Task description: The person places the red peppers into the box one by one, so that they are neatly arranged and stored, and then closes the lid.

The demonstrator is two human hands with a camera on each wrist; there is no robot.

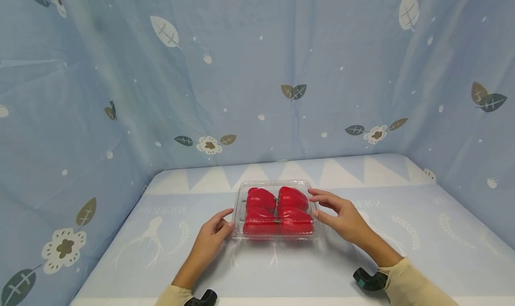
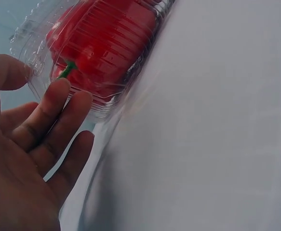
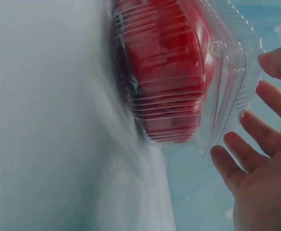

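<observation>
A clear plastic clamshell box (image 1: 237, 225) sits on the cloth-covered table, its lid over several red bell peppers (image 1: 293, 198) with green stems. At the box's left side is my left hand (image 1: 214, 231); in the left wrist view its thumb is at the rim and its other fingers extend toward the side wall. On the opposite side, my right hand (image 1: 342, 214) is spread, with fingertips (image 3: 217, 153) right at the rim in the right wrist view. The fingers of both hands are mostly straight or slightly bent.
The table (image 1: 161, 252) has a pale blue and white printed cover with a triangle border along the back. Blue patterned curtains (image 1: 257, 73) enclose the back and both sides. A black wrist device (image 1: 370, 280) sits at each beige sleeve (image 1: 414, 283).
</observation>
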